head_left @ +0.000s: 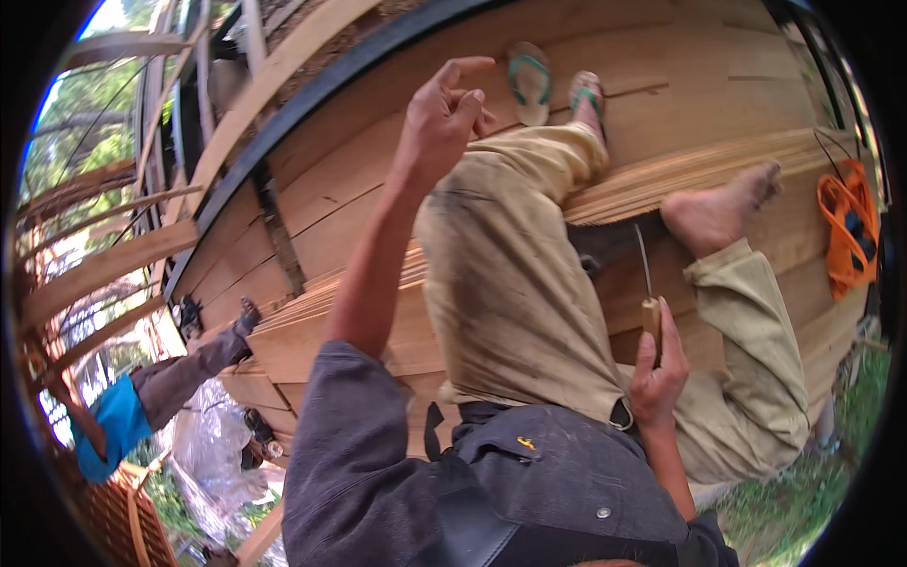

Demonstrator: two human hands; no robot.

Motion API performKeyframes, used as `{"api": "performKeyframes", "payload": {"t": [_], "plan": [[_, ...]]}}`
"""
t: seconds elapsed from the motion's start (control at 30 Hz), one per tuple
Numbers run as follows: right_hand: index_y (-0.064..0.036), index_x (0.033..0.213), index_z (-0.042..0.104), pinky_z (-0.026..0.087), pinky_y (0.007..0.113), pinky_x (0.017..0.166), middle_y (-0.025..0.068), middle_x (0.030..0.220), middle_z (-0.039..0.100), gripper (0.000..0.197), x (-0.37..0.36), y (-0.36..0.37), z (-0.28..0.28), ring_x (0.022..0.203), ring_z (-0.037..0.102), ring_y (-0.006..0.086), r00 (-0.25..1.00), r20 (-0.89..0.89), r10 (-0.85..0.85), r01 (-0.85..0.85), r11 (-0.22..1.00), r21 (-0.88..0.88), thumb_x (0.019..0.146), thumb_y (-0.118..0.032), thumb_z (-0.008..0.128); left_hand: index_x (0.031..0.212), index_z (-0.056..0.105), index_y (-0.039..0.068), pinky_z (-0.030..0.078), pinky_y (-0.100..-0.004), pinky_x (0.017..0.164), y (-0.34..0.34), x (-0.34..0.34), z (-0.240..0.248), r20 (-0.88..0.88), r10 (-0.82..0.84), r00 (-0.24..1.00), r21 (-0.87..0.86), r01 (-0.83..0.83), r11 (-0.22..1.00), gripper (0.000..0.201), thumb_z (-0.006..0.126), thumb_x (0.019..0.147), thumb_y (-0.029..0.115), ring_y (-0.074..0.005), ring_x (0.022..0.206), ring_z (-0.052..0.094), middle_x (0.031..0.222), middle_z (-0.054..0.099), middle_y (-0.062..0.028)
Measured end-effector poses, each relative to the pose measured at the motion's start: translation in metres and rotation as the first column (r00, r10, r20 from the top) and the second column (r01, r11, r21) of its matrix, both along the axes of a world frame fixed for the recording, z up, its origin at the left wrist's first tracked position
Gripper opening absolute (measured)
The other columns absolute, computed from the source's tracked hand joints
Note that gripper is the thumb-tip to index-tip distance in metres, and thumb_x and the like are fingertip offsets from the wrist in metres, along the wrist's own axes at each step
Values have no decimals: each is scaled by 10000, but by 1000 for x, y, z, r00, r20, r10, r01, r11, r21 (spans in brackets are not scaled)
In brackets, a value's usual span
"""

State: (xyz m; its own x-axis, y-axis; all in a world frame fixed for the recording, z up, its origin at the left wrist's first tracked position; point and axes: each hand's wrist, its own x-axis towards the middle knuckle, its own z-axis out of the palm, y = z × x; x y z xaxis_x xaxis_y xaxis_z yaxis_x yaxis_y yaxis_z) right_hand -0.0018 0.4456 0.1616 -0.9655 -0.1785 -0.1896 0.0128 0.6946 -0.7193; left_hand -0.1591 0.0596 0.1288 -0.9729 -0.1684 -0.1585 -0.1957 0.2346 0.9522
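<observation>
My left hand (449,111) is raised over the boards beside my knee, index finger stretched out and the other fingers partly curled. Nothing shows in it. In my right hand (658,383), close to my lap, is a file (650,319) with a wooden handle; its slim metal shaft points up and away. Just beyond the shaft, a dark flat blade, apparently a saw (619,240), lies between my legs. My thigh and bare foot hide part of it.
I sit on stacked wooden boards (350,326). Green-strapped sandals (529,83) rest ahead, one on my foot. An orange bag (847,230) lies at the right. Another person in a blue top (111,430) is at the far left, near timber framing (94,274) and clear plastic sheeting (213,454).
</observation>
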Motion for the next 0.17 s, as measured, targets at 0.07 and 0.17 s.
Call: {"api": "performKeyframes", "payload": {"t": [0.07, 0.17], "plan": [[11, 1485, 576, 531, 474, 1021, 281, 1357, 672, 462, 6, 8, -10, 1224, 675, 442, 999, 51, -13, 13, 1000, -1, 1069, -189, 595, 1409, 612, 37, 563, -325, 880, 28, -17, -5, -17, -200, 980, -187, 193, 963, 400, 610, 1017, 117, -184, 986, 717, 1047, 739, -101], [-67, 1527, 563, 534, 501, 1016, 287, 1396, 651, 518, 16, 27, -16, 1234, 672, 459, 962, 271, -27, -13, 990, 144, 1045, -225, 665, 1455, 594, 69, 515, -346, 1050, 74, -44, 10, 218, -475, 853, -216, 517, 828, 484, 633, 978, 141, -243, 1167, 690, 1285, 726, -124]]}}
